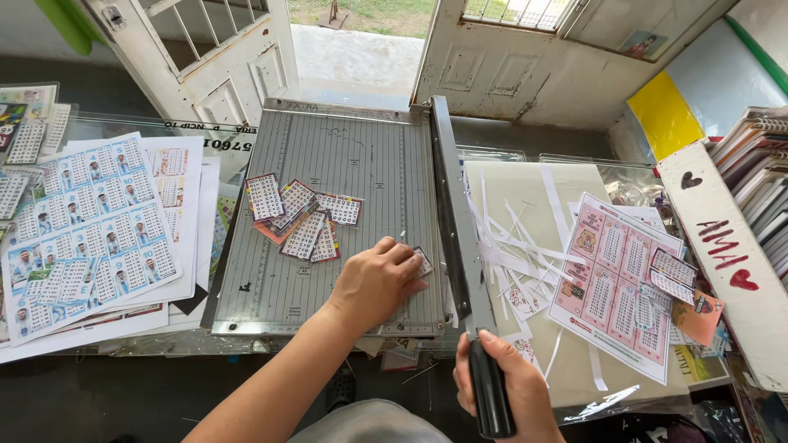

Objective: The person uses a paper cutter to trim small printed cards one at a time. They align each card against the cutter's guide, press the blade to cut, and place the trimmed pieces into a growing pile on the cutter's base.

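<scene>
Left hand (377, 283) lies flat, pinning a small printed card (423, 262) to the grey metal paper cutter bed (328, 164). Right hand (501, 385) is wrapped round the black lever handle (490, 394) just beside it. White paper strips (513, 238) litter the glass counter (533, 184) further right, with a worn white door (205, 57) beyond.

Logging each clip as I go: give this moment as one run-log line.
left hand: presses small card on paper cutter | right hand: grips lowered blade handle | cut cards: piled on bed

I see a grey, line-ruled paper cutter (328, 295) with a black handle (490, 394). Small grid-printed cards (300, 215) have red borders. The sheet (620, 283) at the desk's right edge is pink; white strips (513, 238) lie beside it.
</scene>
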